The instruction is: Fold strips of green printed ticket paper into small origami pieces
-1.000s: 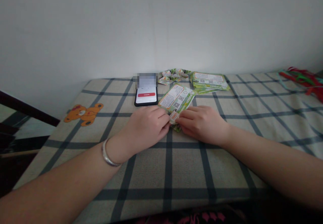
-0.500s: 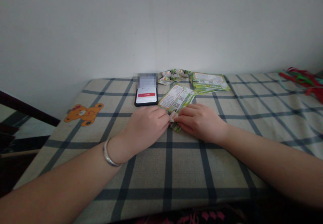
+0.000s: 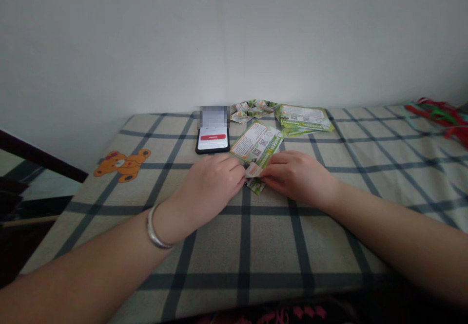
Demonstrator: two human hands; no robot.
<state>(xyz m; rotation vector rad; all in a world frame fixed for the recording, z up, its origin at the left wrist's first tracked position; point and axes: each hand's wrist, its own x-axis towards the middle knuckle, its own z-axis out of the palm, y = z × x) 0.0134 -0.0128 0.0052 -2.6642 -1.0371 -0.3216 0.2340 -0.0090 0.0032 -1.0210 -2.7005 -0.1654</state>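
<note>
Between my hands lies a small folded paper piece (image 3: 253, 170), white and green with print, partly hidden by my fingers. My left hand (image 3: 215, 180), with a silver bangle at the wrist, pinches its left edge. On its right side, my right hand (image 3: 297, 177) grips it with thumb and fingertips. Just behind it a flat green-and-white printed leaflet (image 3: 256, 141) rests at a slant, its near corner by my right fingers. A phone (image 3: 212, 141) with a lit screen and a red button lies beyond my left hand.
Several folded paper pieces (image 3: 252, 109) sit against the wall, beside a stack of leaflets (image 3: 305, 119). Red and green cords (image 3: 444, 119) lie at the far right. A bear sticker (image 3: 122, 165) is on the checked tablecloth (image 3: 215, 251) at left. Dark wooden rails (image 3: 44, 158) stand beyond the left edge.
My right hand has shifted slightly right, baring more of the folded paper between the hands. My left hand has stayed almost in place. The leaflet and phone lie as before.
</note>
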